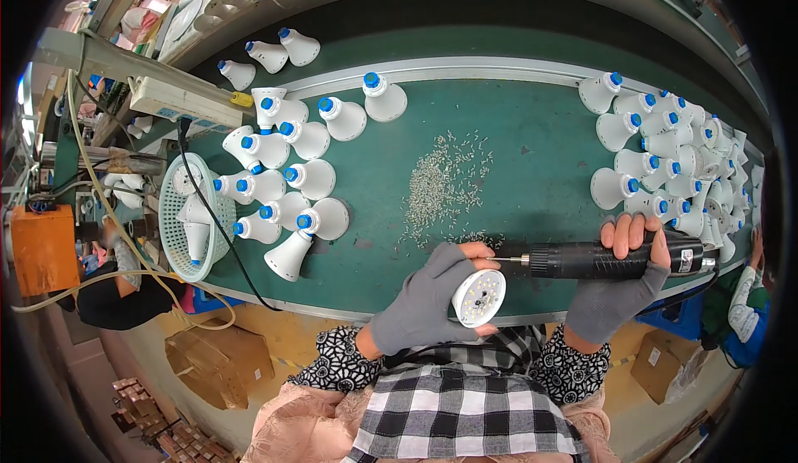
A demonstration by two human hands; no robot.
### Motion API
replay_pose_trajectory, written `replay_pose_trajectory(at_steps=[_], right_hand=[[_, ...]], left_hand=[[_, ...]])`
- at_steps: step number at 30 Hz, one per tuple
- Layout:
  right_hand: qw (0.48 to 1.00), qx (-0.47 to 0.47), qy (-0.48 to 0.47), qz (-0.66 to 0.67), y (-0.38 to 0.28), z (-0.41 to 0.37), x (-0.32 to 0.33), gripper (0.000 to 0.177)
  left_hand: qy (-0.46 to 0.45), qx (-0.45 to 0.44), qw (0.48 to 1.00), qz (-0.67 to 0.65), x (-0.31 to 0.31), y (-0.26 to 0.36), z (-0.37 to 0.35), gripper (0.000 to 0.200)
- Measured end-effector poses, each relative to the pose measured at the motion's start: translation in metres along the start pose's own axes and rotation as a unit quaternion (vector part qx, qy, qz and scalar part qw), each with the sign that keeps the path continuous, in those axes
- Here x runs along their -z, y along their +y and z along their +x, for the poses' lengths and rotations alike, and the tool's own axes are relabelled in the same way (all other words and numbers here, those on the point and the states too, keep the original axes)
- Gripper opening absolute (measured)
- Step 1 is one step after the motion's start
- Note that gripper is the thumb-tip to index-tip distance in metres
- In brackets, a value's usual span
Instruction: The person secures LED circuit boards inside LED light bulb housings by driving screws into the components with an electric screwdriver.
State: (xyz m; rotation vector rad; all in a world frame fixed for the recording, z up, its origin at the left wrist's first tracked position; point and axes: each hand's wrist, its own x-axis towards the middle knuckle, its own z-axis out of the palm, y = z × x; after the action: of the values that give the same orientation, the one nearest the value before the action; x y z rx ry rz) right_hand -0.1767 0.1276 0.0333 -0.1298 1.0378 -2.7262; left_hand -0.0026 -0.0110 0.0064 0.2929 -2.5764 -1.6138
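Note:
My left hand [422, 298], in a grey fingerless glove, is closed around a white LED bulb [490, 307] whose round face with small LEDs is turned up toward me. A black electric screwdriver [582, 260] lies level in my right hand [619, 284], fingers wrapped over its body. Its thin metal bit [509, 258] points left, with the tip right at my left fingertips, just above the bulb's rim. Beyond my hands, a loose pile of small screws [432, 182] is spread over the green table [532, 122].
Several white bulb housings with blue caps [309, 140] stand and lie on the left; a dense group of them [657, 164] fills the right. A pale green basket [199, 251] holds more at the left edge. A black cable [224, 234] crosses beside it from a power strip [187, 101].

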Motion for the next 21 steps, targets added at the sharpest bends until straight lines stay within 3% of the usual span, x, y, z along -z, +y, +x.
replay_pose_trajectory(at_steps=[11,17,21], right_hand=[[0.997,0.007,-0.07,-0.003,-0.004,-0.003,0.0,0.021],[0.948,-0.056,-0.31,0.041,-0.011,0.008,0.013,0.033],[0.965,-0.035,-0.252,0.062,-0.006,0.005,0.01,0.034]], left_hand=[[-0.025,-0.002,1.0,0.013,0.0,0.001,0.0,0.066],[-0.068,0.0,0.998,-0.013,0.002,-0.001,0.001,0.066],[-0.08,0.033,0.991,-0.104,0.011,0.0,0.005,0.065]])
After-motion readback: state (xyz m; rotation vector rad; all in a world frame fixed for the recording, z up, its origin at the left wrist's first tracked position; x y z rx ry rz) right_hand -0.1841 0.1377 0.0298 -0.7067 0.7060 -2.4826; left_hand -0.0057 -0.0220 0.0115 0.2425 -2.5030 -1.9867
